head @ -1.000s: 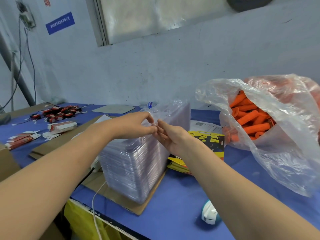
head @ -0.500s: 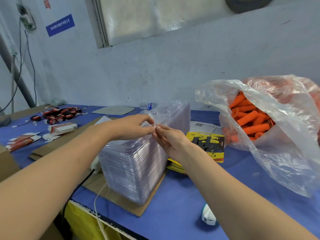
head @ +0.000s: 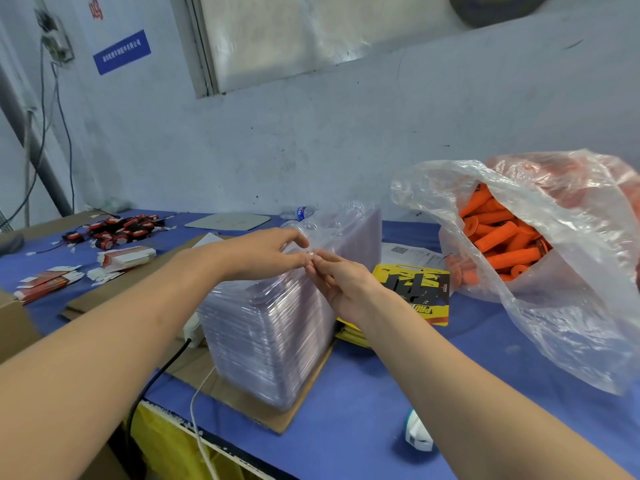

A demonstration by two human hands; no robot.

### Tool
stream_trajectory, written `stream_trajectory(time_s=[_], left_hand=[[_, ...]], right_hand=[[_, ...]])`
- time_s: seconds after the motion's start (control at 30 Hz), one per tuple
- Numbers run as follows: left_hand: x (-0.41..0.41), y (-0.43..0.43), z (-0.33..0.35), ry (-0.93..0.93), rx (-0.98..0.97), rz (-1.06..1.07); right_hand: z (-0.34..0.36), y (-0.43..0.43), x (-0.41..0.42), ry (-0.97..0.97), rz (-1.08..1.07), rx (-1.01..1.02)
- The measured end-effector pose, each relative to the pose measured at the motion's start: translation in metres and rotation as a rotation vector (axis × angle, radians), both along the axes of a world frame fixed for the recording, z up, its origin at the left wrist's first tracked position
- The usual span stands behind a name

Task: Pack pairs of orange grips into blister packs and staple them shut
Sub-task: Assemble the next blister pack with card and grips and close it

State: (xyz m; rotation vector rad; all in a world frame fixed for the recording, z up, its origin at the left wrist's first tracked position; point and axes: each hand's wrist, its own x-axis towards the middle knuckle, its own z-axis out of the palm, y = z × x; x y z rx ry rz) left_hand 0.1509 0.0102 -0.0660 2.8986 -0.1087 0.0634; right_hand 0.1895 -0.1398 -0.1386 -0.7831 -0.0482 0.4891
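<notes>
Both hands: meeting at the top edge of my stack of clear plastic blister packs (head: 277,323)
Left hand (head: 263,252): thumb and fingers curled, pinching that edge
Right hand (head: 341,284): fingertips at the same spot; whether they pinch it I cannot tell
Stack: on a brown cardboard sheet (head: 249,403); blue table (head: 363,393) beneath
Orange rubber grips (head: 498,240): heaped in the crinkled clear plastic bag (head: 571,306) on my right; well apart from the stack
Yellow-and-black printed cards (head: 415,289): between stack and bag

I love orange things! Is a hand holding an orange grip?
No: the left hand and right hand pinch at the top of the stack, and the grips lie in the bag.
</notes>
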Motion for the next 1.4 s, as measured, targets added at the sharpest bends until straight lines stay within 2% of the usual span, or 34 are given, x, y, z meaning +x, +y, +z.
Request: stream_trajectory(time_s=[0.23, 0.4, 0.6, 0.67, 0.77, 0.9, 1.07, 1.17, 1.23, 1.3, 1.4], left_hand=[[0.002, -0.014, -0.005, -0.095, 0.143, 0.021], [0.002, -0.013, 0.0, -0.075, 0.141, 0.068], [0.005, -0.022, 0.005, -0.037, 0.174, 0.08], [0.003, -0.028, 0.008, -0.098, 0.302, 0.086], [0.002, -0.034, 0.019, -0.299, 0.532, 0.132], [0.003, -0.026, 0.049, -0.557, 0.635, 0.256], [-0.001, -0.002, 0.099, -0.73, 0.566, 0.45], [-0.014, -0.003, 0.126, -0.85, 0.493, 0.437], [-0.026, -0.011, 0.138, -0.85, 0.378, 0.334], [-0.039, -0.023, 0.145, -0.761, 0.168, 0.141], [-0.052, -0.041, 0.149, -0.598, -0.161, -0.136]], right_hand=[[0.016, 0.006, 0.01, -0.035, -0.005, -0.245], [0.021, 0.006, 0.015, -0.024, 0.018, -0.38], [0.02, 0.008, 0.014, -0.021, 0.026, -0.342], [0.02, 0.007, 0.013, -0.016, 0.031, -0.322], [0.021, 0.006, 0.012, 0.005, 0.034, -0.296], [0.025, 0.006, 0.011, 0.015, 0.026, -0.358], [0.028, 0.003, 0.008, -0.054, 0.022, -0.378], [0.033, -0.002, 0.005, -0.174, 0.019, -0.486], [0.042, -0.015, 0.005, -0.209, -0.074, -0.584], [0.055, -0.04, 0.006, -0.276, -0.186, -0.604], [0.071, -0.094, 0.004, -0.24, -0.255, -0.31]])
